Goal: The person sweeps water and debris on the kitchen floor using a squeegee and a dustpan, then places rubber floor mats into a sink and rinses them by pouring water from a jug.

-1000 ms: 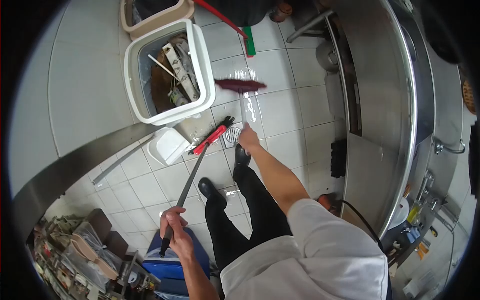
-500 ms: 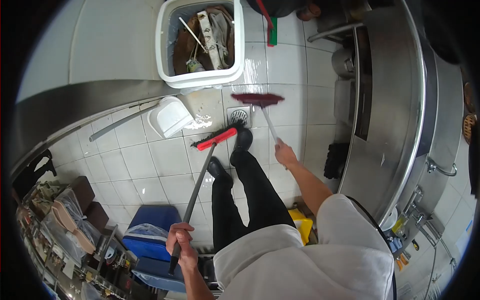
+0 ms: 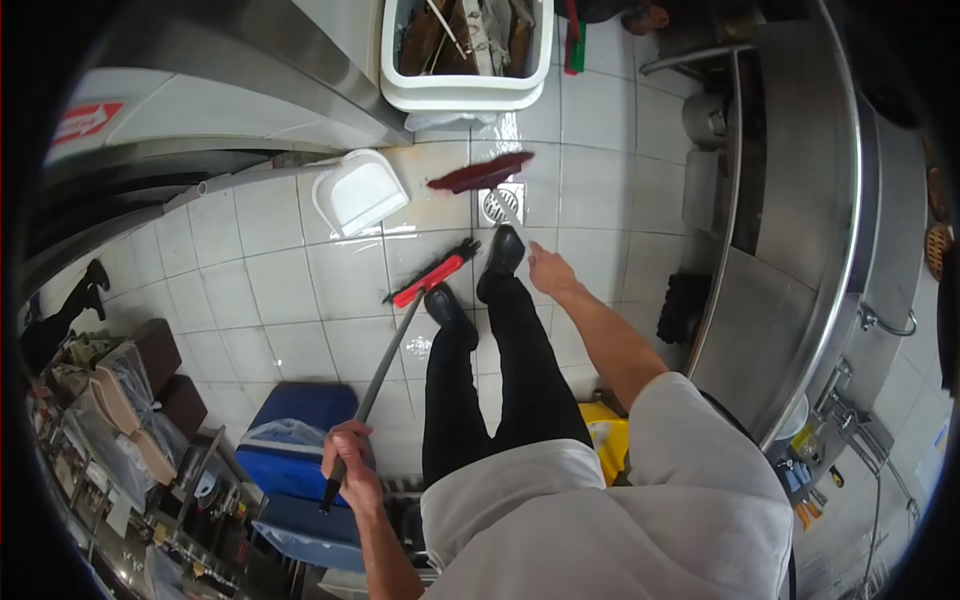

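Observation:
My left hand is wrapped round the grey handle of a broom with a red head and black bristles. The broom head rests on the tiles beside my left shoe. My right hand grips the pale handle of a dark red brush, whose wide head is just beyond the floor drain. Left of that brush lies a white dustpan with a long grey handle. The tiles around the drain look wet.
A white bin full of waste stands ahead. A steel counter runs along the right. Blue bins and a loaded rack are at lower left. A yellow object is behind my right leg. Another person's shoe shows at far left.
The dark red brush has swung left, its head now just beyond the drain, and my right hand moved left with it. My view has shifted forward, and the bin appears higher.

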Demonstrator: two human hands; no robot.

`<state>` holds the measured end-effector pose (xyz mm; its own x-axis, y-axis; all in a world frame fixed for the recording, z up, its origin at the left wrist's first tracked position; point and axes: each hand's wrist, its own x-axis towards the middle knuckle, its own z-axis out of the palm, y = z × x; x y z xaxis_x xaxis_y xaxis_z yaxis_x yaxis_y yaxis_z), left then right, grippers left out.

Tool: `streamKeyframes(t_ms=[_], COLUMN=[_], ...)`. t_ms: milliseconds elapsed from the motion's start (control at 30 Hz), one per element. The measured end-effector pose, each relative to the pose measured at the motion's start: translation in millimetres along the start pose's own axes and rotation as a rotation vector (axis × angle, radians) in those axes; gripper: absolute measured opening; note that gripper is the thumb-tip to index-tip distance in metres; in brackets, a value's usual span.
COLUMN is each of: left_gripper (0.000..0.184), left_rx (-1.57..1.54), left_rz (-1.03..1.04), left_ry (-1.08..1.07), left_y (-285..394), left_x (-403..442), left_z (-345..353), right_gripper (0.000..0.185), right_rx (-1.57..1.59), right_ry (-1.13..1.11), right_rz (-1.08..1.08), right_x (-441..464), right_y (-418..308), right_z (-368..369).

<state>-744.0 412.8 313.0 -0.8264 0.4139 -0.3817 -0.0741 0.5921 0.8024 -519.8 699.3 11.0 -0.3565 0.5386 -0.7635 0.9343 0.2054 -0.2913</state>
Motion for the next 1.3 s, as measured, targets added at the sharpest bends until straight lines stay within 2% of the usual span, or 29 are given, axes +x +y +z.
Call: streamKeyframes(t_ms=[67, 167, 200, 267, 333, 400, 500, 533, 600, 700, 833, 933, 967, 1033, 1067, 1133, 1233, 1300], left_gripper=[0.048, 0.048, 0.048, 0.048, 0.048, 0.049, 0.05, 0.052, 0.052, 0.053, 0.049, 0.05, 0.049, 0.049, 0.048, 0.046, 0.049, 0.05], left_rx=[-0.023, -0.05, -0.023, -0.008, 0.001, 0.005, 0.0, 0.019, -0.022, -0.044, -0.078, -0.106, -0.107, -0.111, -0.124, -0.119, -0.086, -0.067], left_rz=[-0.023, -0.055, -0.056, 0.007, 0.01, -0.009, -0.02, -0.047, -0.037, -0.028, -0.028, -0.046, -0.053, -0.046, -0.048, -0.055, -0.071, -0.03], left_ry=[0.016, 0.049, 0.046, 0.062, 0.077, 0.108, 0.14, 0.176, 0.174, 0.179, 0.239, 0.242, 0.243, 0.259, 0.283, 0.289, 0.301, 0.298], left_y=[-13.7, -22.1, -21.9, -25.9, -36.8, -42.6, -55.9, -60.0, -68.7, -68.5, -64.2, -58.0, -54.4, -48.8, -46.8, -39.6, -25.5, -19.0], left_x=[1.8, -2.1, -3.4, -5.0, -16.5, -23.1, -32.4, -33.9, -33.0, -34.7, -46.9, -53.9, -57.5, -58.2, -57.9, -61.4, -59.4, -64.1], left_z=[-12.7, -24.1, -28.8, -39.9, -62.6, -72.6, -84.5, -84.1, -82.1, -70.9, -65.9, -53.1, -47.7, -33.9, -25.1, -7.7, 4.8, 11.1], right_gripper=[0.042, 0.044, 0.044, 0.045, 0.045, 0.045, 0.045, 0.045, 0.045, 0.049, 0.049, 0.049, 0.049, 0.048, 0.048, 0.048, 0.047, 0.047], right_rx=[0.008, 0.0, 0.001, -0.108, -0.18, -0.315, -0.304, -0.314, -0.311, -0.471, -0.584, -0.649, -0.649, -0.451, -0.449, -0.237, -0.22, -0.243], right_ry=[0.047, 0.048, 0.037, 0.162, -0.022, -0.042, -0.064, -0.062, 0.049, -0.063, -0.084, -0.112, -0.112, -0.042, -0.046, 0.079, 0.026, 0.013], right_rz=[-0.056, -0.07, -0.071, -0.149, -0.024, -0.013, -0.025, -0.018, -0.138, -0.095, -0.058, -0.031, -0.031, 0.034, 0.036, 0.012, 0.044, 0.063], right_x=[-10.5, 30.7, 48.5, 75.7, 24.2, -2.5, -31.6, -29.5, -7.9, 23.5, 10.3, -17.5, -18.5, -21.1, -4.1, 35.8, 24.0, -13.9], right_y=[-13.0, -52.6, -47.9, -40.2, -34.9, -14.1, -4.0, -7.3, -13.2, -25.6, 39.2, 50.2, 52.9, 57.5, 60.1, 75.5, 101.4, 111.8], right_z=[-7.7, 15.7, 29.2, 70.4, 27.8, 1.0, -22.1, -22.9, -3.2, 5.9, -29.5, -79.9, -91.2, -100.2, -93.7, -56.9, -34.2, -45.7])
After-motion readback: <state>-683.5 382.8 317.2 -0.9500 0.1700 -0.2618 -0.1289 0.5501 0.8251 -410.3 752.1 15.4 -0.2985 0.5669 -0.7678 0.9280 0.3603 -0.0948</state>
